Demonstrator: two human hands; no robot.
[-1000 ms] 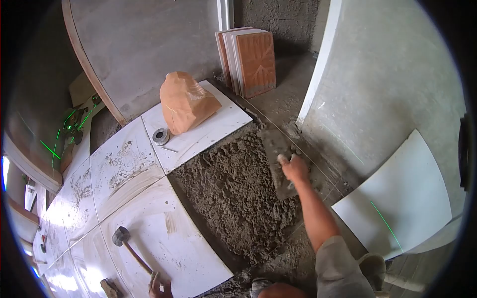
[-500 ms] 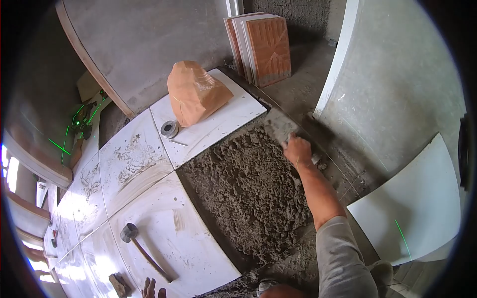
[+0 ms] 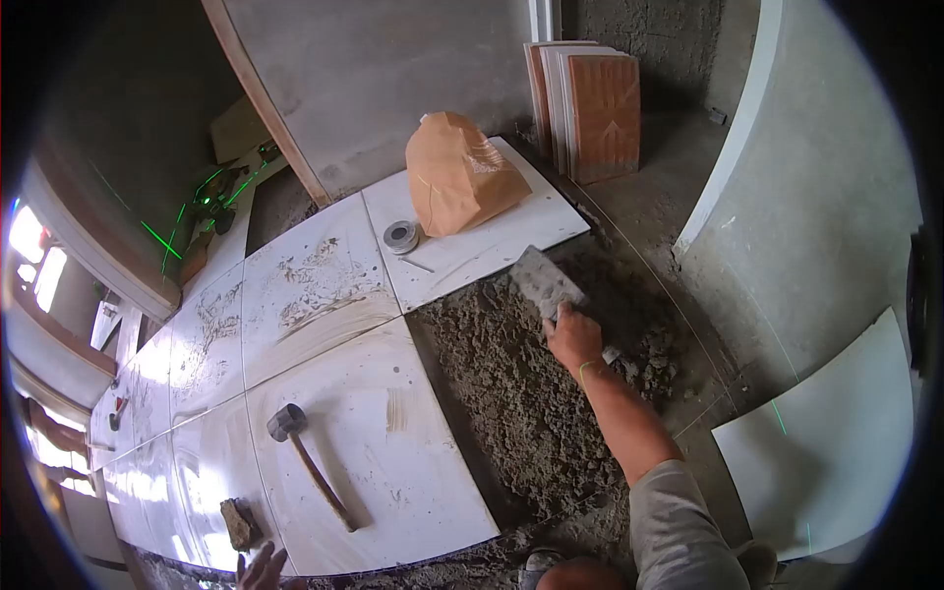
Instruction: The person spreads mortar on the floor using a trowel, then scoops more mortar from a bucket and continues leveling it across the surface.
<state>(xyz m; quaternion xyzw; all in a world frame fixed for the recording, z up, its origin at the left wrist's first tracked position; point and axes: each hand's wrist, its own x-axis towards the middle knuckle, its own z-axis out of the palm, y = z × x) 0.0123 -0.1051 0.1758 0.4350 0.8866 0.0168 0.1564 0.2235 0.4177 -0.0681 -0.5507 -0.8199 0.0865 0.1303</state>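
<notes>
Swung leftward since, right hand [image 3: 573, 336] grips the stiff steel trowel [image 3: 543, 279] by its handle over wet, heavy-looking mortar [image 3: 521, 393].

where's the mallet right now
In the head view the mallet lies at lower left on a white floor tile, left of the mortar bed and near the left hand; a stone chunk sits beside it.
</notes>
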